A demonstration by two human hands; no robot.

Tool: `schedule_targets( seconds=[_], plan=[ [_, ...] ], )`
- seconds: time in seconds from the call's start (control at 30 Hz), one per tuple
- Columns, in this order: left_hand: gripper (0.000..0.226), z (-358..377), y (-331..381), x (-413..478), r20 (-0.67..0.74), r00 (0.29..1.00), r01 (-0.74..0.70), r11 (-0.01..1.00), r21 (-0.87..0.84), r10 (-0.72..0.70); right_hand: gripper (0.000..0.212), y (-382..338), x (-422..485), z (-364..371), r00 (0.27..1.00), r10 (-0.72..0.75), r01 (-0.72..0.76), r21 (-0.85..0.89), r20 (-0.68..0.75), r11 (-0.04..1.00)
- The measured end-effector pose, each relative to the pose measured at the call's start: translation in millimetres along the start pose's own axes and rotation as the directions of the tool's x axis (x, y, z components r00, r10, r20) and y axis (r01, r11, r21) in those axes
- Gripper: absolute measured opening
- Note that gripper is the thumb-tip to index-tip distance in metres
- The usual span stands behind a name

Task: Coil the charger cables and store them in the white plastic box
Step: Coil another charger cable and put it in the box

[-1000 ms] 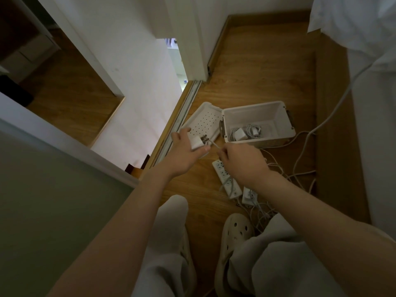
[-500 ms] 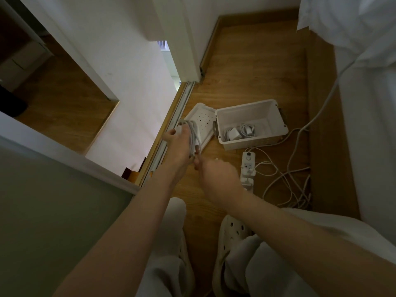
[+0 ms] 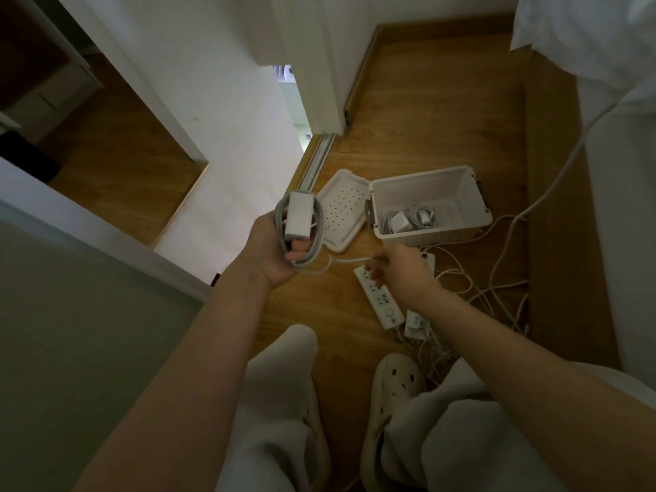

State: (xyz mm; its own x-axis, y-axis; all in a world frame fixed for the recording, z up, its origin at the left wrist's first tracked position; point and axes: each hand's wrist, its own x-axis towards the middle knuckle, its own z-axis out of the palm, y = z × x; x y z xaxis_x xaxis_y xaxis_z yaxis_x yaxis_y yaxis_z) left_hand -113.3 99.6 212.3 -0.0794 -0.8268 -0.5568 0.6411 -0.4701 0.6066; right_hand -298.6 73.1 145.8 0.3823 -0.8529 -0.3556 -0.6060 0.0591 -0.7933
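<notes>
Fingers (image 3: 297, 255) of the left hand (image 3: 271, 250), at frame centre, curl round a white charger brick (image 3: 298, 216) and the grey cable loops (image 3: 318, 227) wound about it. The right hand (image 3: 403, 273), just right of centre, pinches the cable tail (image 3: 349, 260) above a power strip (image 3: 381, 300). The white plastic box (image 3: 472, 197) lies open on the floor, right of centre, with coiled chargers (image 3: 408, 220) inside. The brick looks light and rigid, the cord limp yet springy. It is best gripped across the loops so they cannot unwind.
</notes>
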Motion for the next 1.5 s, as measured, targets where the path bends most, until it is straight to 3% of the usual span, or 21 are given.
schedule_targets(
  seconds=[0.17, 0.23, 0.33, 0.4, 0.5, 0.6, 0.67, 0.7, 0.77, 0.87, 0.93, 1.03, 1.1, 1.2, 1.33, 1.5],
  plan=[
    [0.05, -6, 6, -10, 0.024, 1.0, 0.008, 0.991, 0.131, -0.012, 0.02, 0, 7, -15, 0.986, -0.085, 0.085, -0.003, -0.144, 0.996],
    [0.046, -7, 4, -10, -0.003, 1.0, 0.005, 0.977, 0.213, -0.005, 0.016, -7, 5, -14, 0.991, -0.111, 0.101, -0.128, -0.072, 0.987],
    [0.042, -8, 0, -8, -0.005, 1.0, 0.001, 0.965, 0.263, 0.0, 0.018, -15, -9, -8, 0.972, -0.15, 0.219, -0.461, 0.181, 0.86],
    [0.04, -5, -5, -6, -0.009, 1.0, -0.025, 0.954, 0.298, 0.029, 0.034, -20, -23, 2, 0.931, -0.175, 0.31, -0.437, 0.322, 0.845],
    [0.038, 5, -13, -3, -0.02, 0.995, -0.085, 0.934, 0.348, 0.098, 0.056, -27, -38, 20, 0.872, -0.29, 0.389, -0.2, 0.393, 0.899],
    [0.038, 15, -17, 0, -0.026, 0.99, -0.122, 0.937, 0.327, 0.138, 0.041, -33, -43, 28, 0.838, -0.389, 0.452, -0.087, 0.383, 0.888],
    [0.038, 19, -16, 0, -0.003, 0.991, -0.127, 0.943, 0.309, 0.134, 0.019, -34, -43, 25, 0.806, -0.378, 0.437, -0.028, 0.456, 0.899],
    [0.038, 18, -14, 0, 0.01, 0.992, -0.125, 0.944, 0.304, 0.128, 0.02, -34, -43, 22, 0.796, -0.357, 0.421, -0.022, 0.489, 0.907],
    [0.038, 14, -10, 1, 0.031, 0.994, -0.109, 0.949, 0.297, 0.105, 0.028, -31, -38, 10, 0.806, -0.312, 0.421, -0.117, 0.504, 0.899],
    [0.037, 5, -2, -4, 0.104, 0.993, -0.093, 0.937, 0.337, 0.061, 0.031, -18, -23, -9, 0.85, -0.279, 0.463, -0.378, 0.448, 0.802],
    [0.032, 1, -1, -10, 0.131, 0.987, -0.151, 0.842, 0.518, 0.096, 0.031, -10, -12, -20, 0.877, -0.282, 0.46, -0.513, 0.389, 0.724],
    [0.037, -1, -4, -11, 0.031, 0.991, -0.1, 0.55, 0.829, 0.134, 0.034, -7, -3, -28, 0.902, -0.341, 0.43, -0.607, 0.263, 0.669],
    [0.042, -3, -9, -8, -0.047, 0.992, 0.004, 0.355, 0.935, 0.114, 0.037, -8, -1, -31, 0.906, -0.386, 0.403, -0.632, 0.174, 0.662],
    [0.041, -5, -16, -5, 0.017, 0.993, -0.031, 0.119, 0.992, 0.118, 0.037, -9, 0, -32, 0.9, -0.433, 0.36, -0.657, 0.055, 0.663],
    [0.035, -8, -18, 2, 0.085, 0.975, -0.094, 0.035, 0.995, 0.204, 0.033, -17, -7, -32, 0.891, -0.452, 0.327, -0.629, -0.045, 0.706],
    [0.025, -11, -26, 10, 0.081, 0.961, -0.083, -0.006, 0.997, 0.265, 0.037, -26, -19, -21, 0.887, -0.458, 0.317, -0.64, -0.062, 0.7]
  ],
)
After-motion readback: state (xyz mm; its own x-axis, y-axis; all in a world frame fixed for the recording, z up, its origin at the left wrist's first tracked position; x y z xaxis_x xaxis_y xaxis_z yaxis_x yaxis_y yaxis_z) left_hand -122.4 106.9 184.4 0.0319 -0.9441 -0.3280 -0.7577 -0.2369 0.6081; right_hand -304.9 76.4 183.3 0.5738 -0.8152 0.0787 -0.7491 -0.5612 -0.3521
